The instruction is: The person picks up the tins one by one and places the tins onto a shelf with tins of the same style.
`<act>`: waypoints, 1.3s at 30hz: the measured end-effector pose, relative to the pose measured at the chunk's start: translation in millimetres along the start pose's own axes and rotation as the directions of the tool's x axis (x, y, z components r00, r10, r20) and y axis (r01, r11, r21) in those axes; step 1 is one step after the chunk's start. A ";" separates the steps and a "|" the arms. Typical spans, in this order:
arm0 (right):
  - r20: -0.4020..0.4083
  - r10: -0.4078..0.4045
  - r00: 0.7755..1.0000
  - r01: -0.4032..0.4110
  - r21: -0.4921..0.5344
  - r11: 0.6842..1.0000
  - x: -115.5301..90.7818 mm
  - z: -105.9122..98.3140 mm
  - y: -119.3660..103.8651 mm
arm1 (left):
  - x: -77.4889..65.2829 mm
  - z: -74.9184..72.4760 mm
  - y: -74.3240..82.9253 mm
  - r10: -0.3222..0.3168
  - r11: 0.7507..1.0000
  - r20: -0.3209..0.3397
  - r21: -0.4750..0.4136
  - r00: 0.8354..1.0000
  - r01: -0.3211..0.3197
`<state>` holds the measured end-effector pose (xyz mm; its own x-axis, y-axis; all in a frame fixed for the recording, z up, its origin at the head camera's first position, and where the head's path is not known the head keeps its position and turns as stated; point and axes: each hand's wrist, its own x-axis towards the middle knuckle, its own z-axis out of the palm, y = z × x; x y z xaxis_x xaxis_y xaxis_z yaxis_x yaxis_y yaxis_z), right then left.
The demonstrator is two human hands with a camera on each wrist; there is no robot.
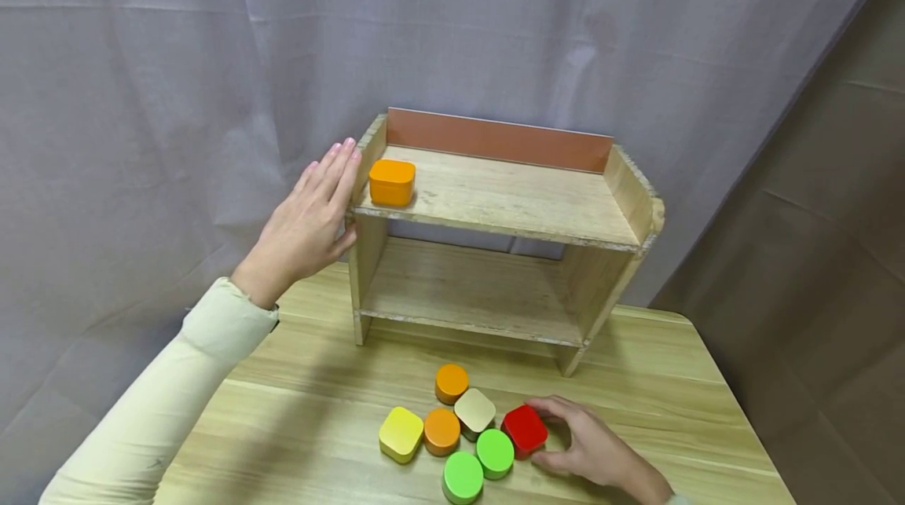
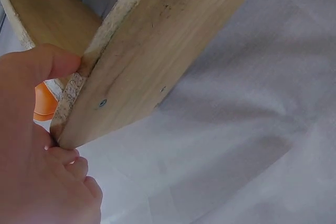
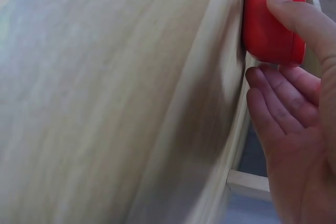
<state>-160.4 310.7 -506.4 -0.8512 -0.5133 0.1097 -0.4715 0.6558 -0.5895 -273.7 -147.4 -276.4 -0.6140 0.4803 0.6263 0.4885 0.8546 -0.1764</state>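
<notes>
My left hand (image 1: 307, 222) holds the left side panel (image 2: 131, 72) of a small two-tier wooden shelf (image 1: 495, 199). Its thumb (image 2: 58, 61) lies on the panel's front edge, and its fingers reach along the top in the head view. An orange rounded square block (image 1: 392, 183) sits on the upper board beside that hand. On the table, my right hand (image 1: 590, 446) is at a red rounded square block (image 1: 525, 430), thumb on one side and fingers on the other. In the right wrist view the thumb overlaps the red block, and nearly straight fingers (image 3: 275, 93) stand right at its edge.
Left of the red block cluster two green round blocks (image 1: 463, 477), two orange round blocks (image 1: 442, 431), a beige block (image 1: 474, 411) and a yellow block (image 1: 401, 433). The wooden table (image 1: 657, 379) carries all this. Grey curtain (image 1: 177, 96) hangs behind the shelf.
</notes>
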 end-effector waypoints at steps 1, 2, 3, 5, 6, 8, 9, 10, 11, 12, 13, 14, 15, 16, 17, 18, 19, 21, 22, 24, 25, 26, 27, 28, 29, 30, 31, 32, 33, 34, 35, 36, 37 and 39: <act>0.004 0.003 1.000 -0.003 0.014 1.000 0.2 0.2 0.3 | 0.3 0.1 0.0 0.001 1.000 -0.002 -0.001 1.000 -0.001; 0.008 0.006 1.000 -0.006 0.027 1.000 0.4 0.5 0.7 | 0.5 0.3 0.0 0.002 1.000 -0.004 -0.002 1.000 -0.002; 0.012 0.009 1.000 -0.010 0.038 0.999 0.5 0.7 0.9 | 0.5 0.3 0.0 0.003 1.000 -0.005 -0.004 1.000 -0.003; 0.019 0.014 1.000 -0.015 0.051 0.999 0.8 1.0 1.5 | 0.4 0.2 0.0 0.003 1.000 -0.008 -0.009 1.000 -0.003; 0.023 0.016 1.000 -0.017 0.056 0.998 1.0 1.2 1.7 | 0.3 0.2 0.0 0.003 1.000 -0.008 -0.011 1.000 -0.003; 0.029 0.017 0.999 -0.019 0.062 0.998 1.0 1.6 1.8 | -0.2 0.1 0.0 0.002 1.000 -0.006 -0.016 1.000 -0.003; 0.031 0.019 0.999 -0.021 0.062 0.998 1.0 1.8 1.7 | -0.4 0.1 0.0 0.001 1.000 -0.004 -0.018 1.000 -0.001; 0.032 0.020 0.999 -0.022 0.064 0.998 0.9 2.1 1.7 | -0.6 0.1 0.0 0.002 1.000 -0.004 -0.019 1.000 -0.002; 0.033 0.021 0.999 -0.023 0.065 0.998 0.9 2.3 1.7 | -0.8 0.2 0.0 0.003 1.000 -0.003 -0.018 1.000 -0.003; 0.033 0.024 0.999 -0.027 0.065 0.998 0.7 2.5 1.6 | -0.8 0.2 0.1 0.003 1.000 -0.002 -0.019 1.000 -0.003; 0.032 0.027 0.999 -0.029 0.069 0.997 0.6 2.7 1.4 | -0.9 0.3 0.1 0.003 1.000 -0.002 -0.020 1.000 -0.003; 0.031 0.028 0.999 -0.031 0.075 0.997 0.7 3.0 1.4 | -0.8 0.3 0.1 0.004 1.000 -0.002 -0.020 1.000 -0.004; 0.030 0.030 0.999 -0.033 0.079 0.996 0.6 3.2 1.3 | -0.8 0.3 0.2 0.005 1.000 -0.003 -0.018 1.000 -0.005; 0.029 0.029 0.999 -0.032 0.086 0.996 0.7 3.4 1.4 | -0.7 0.2 0.2 0.005 1.000 -0.005 -0.017 1.000 -0.006; 0.027 0.028 0.999 -0.030 0.092 0.995 0.8 3.7 1.6 | -0.7 0.2 0.2 0.006 1.000 -0.005 -0.016 1.000 -0.006; 0.024 0.025 0.999 -0.028 0.099 0.995 0.9 4.0 1.9 | -0.6 0.1 0.2 0.005 1.000 -0.005 -0.016 1.000 -0.006; 0.019 0.021 1.000 -0.023 0.103 0.994 1.1 4.3 2.3 | -0.5 0.2 0.2 0.006 1.000 -0.007 -0.014 1.000 -0.006; 0.012 0.018 1.000 -0.019 0.102 0.995 1.2 5.1 3.2 | -0.6 -0.1 0.2 0.007 1.000 -0.009 -0.012 1.000 -0.007; 0.007 0.017 1.000 -0.017 0.098 0.995 1.2 5.3 3.7 | -0.5 -0.1 0.1 0.007 1.000 -0.008 -0.013 1.000 -0.007; 0.000 0.020 1.000 -0.020 0.086 0.996 1.3 5.6 4.8 | -0.5 -0.1 0.0 0.006 1.000 -0.009 -0.014 1.000 -0.006; -0.003 0.024 1.000 -0.024 0.081 0.996 1.1 5.5 4.9 | -0.5 0.0 0.0 0.007 1.000 -0.009 -0.013 1.000 -0.008; -0.005 0.032 0.999 -0.031 0.075 0.997 0.7 5.2 4.9 | -0.5 0.1 0.0 0.008 1.000 -0.010 -0.014 1.000 -0.008; -0.007 0.032 0.999 -0.031 0.070 0.997 0.3 4.6 4.8 | -0.5 0.1 0.0 0.009 1.000 -0.009 -0.014 1.000 -0.009; -0.009 0.033 0.999 -0.033 0.067 0.997 0.1 3.9 4.6 | -0.4 0.2 0.0 0.010 1.000 -0.011 -0.014 1.000 -0.010; -0.010 0.038 0.999 -0.037 0.064 0.997 0.1 3.0 4.3 | -0.4 0.2 -0.1 0.010 1.000 -0.011 -0.014 1.000 -0.010; -0.010 0.041 0.999 -0.041 0.063 0.997 -0.1 1.9 3.3 | -0.5 0.1 -0.2 0.010 1.000 -0.011 -0.014 1.000 -0.010; -0.011 0.044 0.999 -0.043 0.060 0.997 -0.1 0.6 2.4 | -0.5 0.1 -0.3 0.010 1.000 -0.011 -0.014 1.000 -0.010; -0.012 0.047 0.999 -0.046 0.060 0.997 -0.1 -0.7 1.4 | -0.5 0.1 -0.4 0.009 1.000 -0.010 -0.014 1.000 -0.009; -0.016 0.045 0.999 -0.044 0.060 0.997 0.0 -1.9 0.4 | -0.5 -0.1 -0.5 0.008 1.000 -0.011 -0.015 1.000 -0.009; -0.019 0.047 0.999 -0.046 0.061 0.997 0.2 -3.0 -0.6 | -0.4 0.1 -0.7 0.008 1.000 -0.010 -0.015 1.000 -0.008; -0.022 0.049 0.999 -0.047 0.061 0.997 0.3 -4.2 -1.9 | -0.5 0.1 -0.7 0.008 1.000 -0.009 -0.015 1.000 -0.008; -0.025 0.048 0.999 -0.046 0.065 0.997 0.2 -5.3 -3.2 | -0.6 0.2 -0.7 0.008 1.000 -0.009 -0.014 1.000 -0.009; -0.028 0.046 0.999 -0.044 0.068 0.997 0.2 -6.4 -4.6 | -0.7 0.3 -0.6 0.009 1.000 -0.009 -0.014 1.000 -0.009; -0.032 0.042 0.999 -0.040 0.070 0.997 -0.3 -8.8 -7.8 | -1.1 0.6 -0.5 0.010 1.000 -0.007 -0.013 1.000 -0.010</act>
<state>-158.5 310.7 -494.8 -0.8771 -0.4676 0.1100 -0.4200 0.6354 -0.6480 -273.7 -148.3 -277.5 -0.6049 0.4871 0.6299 0.5022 0.8473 -0.1728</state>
